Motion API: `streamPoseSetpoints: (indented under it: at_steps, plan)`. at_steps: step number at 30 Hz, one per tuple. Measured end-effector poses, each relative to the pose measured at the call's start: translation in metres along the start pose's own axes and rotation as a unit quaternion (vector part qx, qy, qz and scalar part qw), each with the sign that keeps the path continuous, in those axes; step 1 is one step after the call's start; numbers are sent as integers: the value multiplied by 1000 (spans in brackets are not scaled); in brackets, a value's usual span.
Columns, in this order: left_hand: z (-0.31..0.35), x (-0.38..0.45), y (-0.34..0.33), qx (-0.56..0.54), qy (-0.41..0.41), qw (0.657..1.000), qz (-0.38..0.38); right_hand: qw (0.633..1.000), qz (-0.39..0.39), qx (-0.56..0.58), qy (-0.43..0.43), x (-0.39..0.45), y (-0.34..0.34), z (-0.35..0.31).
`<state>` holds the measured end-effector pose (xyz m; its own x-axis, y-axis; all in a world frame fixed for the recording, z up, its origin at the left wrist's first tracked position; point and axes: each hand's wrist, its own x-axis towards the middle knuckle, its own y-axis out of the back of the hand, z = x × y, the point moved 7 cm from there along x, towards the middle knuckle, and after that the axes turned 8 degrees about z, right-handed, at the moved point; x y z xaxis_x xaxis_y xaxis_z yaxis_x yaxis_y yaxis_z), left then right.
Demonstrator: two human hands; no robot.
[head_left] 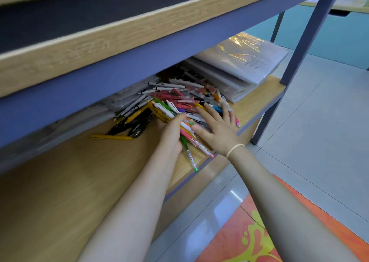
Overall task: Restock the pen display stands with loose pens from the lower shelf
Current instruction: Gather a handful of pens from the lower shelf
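Both hands are working in a heap of loose pens [179,100] lying on the lower shelf [60,182]. The left hand [172,132] is curling its grip around a bundle of pens [185,130], thumb over the top, the barrels projecting back toward the shelf's front edge; the right hand [217,128], just beside it, is lying flat with fingers spread and straight, pressing the heap and gripping nothing. Probable faults: the green pen [190,156] and a pink pen [201,147] below the left grip are overhanging the edge and are likely to be slipping to the floor [319,122] if the bundle is lifted loosely; a yellow pen [111,137] is lying apart to the left. No container is holding the pens; plastic-wrapped packs [239,62] are stacking beyond the heap. No display stand is showing.
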<state>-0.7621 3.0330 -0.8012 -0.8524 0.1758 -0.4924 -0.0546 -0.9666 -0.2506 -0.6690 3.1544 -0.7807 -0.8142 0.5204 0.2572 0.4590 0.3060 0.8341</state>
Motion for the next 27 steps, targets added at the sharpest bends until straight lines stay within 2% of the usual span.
streamPoseSetpoints:
  at_steps: [9, 13, 20, 23, 27]
  plan:
    - [-6, -15, 18, 1, 29, 999, 28, 1000, -11, 25, -7, -10, 5, -10]
    - [-9, -29, 25, 18, 28, 999, 17, 999, -7, 42, 3, -15, 9, -14]
    - [-17, -64, 42, 46, 72, 996, -14, 988, 20, 151, -1, -41, 30, -32]
    - [-16, -81, 34, 34, 61, 996, -56, 960, 42, 277, -29, -64, 49, -34]
    - [-15, -109, -13, -4, 50, 989, -138, 870, 37, 476, -122, -93, 54, -10]
